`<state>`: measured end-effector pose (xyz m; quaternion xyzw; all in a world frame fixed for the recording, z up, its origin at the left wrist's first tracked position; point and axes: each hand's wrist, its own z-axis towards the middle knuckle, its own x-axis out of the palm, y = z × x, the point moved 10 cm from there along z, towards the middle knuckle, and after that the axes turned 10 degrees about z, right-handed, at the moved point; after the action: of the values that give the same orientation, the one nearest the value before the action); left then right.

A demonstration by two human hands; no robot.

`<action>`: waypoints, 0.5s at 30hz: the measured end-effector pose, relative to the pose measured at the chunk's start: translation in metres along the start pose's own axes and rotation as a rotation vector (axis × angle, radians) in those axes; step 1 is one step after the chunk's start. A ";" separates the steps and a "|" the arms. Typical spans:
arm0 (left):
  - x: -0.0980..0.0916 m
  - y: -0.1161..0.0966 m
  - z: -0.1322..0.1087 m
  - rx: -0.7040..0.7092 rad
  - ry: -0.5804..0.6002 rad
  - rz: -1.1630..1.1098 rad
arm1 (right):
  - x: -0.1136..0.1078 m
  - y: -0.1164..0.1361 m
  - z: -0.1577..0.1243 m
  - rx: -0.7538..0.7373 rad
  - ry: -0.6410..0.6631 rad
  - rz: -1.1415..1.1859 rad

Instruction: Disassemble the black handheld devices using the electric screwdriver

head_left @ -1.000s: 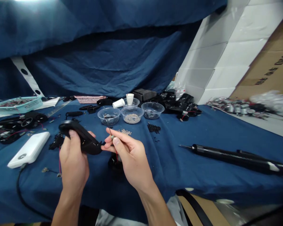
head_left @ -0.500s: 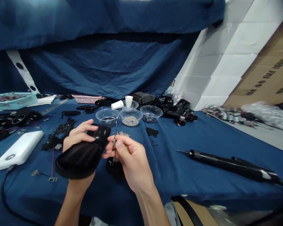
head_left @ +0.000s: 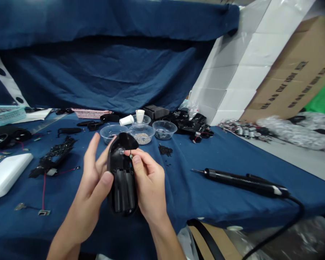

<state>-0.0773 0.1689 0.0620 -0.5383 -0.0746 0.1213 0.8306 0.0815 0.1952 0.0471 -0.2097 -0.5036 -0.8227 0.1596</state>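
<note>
My left hand holds a black plastic housing upright above the blue table cloth, thumb on its left edge, fingers behind it. Its hollow inside faces me. My right hand pinches a small metal part with thin wires against the housing's upper inside. On the cloth to the right lies a black electric screwdriver, its tip pointing left.
Three clear plastic bowls with small parts stand behind my hands, with a pile of black bits beside them. A white power bank and a black part with red wires lie left. Cardboard boxes stack at the right.
My left hand turned the housing from lying flat to upright, open side toward me. My right hand brought the wired part into its upper end. The view shifted right.
</note>
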 end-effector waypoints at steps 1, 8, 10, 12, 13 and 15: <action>0.001 0.010 0.000 -0.100 0.070 -0.023 | 0.000 0.007 -0.001 -0.071 -0.005 -0.073; -0.012 0.024 0.012 -0.207 0.251 0.052 | 0.002 0.036 -0.011 -0.417 -0.017 -0.502; -0.019 0.018 0.016 -0.157 0.140 0.074 | 0.003 0.039 -0.011 -0.434 0.003 -0.521; -0.021 0.014 0.018 -0.117 0.075 0.102 | 0.000 0.037 -0.007 -0.370 0.023 -0.472; -0.020 0.012 0.018 -0.107 0.065 0.108 | -0.002 0.034 -0.004 -0.308 0.030 -0.419; -0.018 0.011 0.019 -0.093 0.058 0.114 | -0.005 0.026 -0.001 -0.161 0.051 -0.287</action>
<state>-0.1012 0.1848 0.0595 -0.5830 -0.0255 0.1492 0.7983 0.0980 0.1835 0.0638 -0.1269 -0.4569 -0.8797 0.0358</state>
